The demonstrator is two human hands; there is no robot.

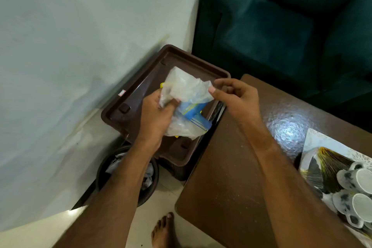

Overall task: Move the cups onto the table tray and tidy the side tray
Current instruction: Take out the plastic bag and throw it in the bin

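A brown side tray (128, 94) stands by the wall, left of the table. Above it my left hand (156, 116) grips a crumpled clear plastic bag (185, 88) with blue and yellow parts showing through it. My right hand (235, 96) pinches the bag's right edge between thumb and fingers. On the table's right end lies a white patterned table tray (314, 141) with a gold and black design. Several white cups with dark spots (360, 181) rest on it at the frame's right edge.
A dark round bin (104, 175) holding crumpled waste sits on the floor under my left forearm. The brown table (225, 177) fills the lower right. A teal sofa (281, 26) stands behind. My bare foot (163, 231) is on the tiled floor.
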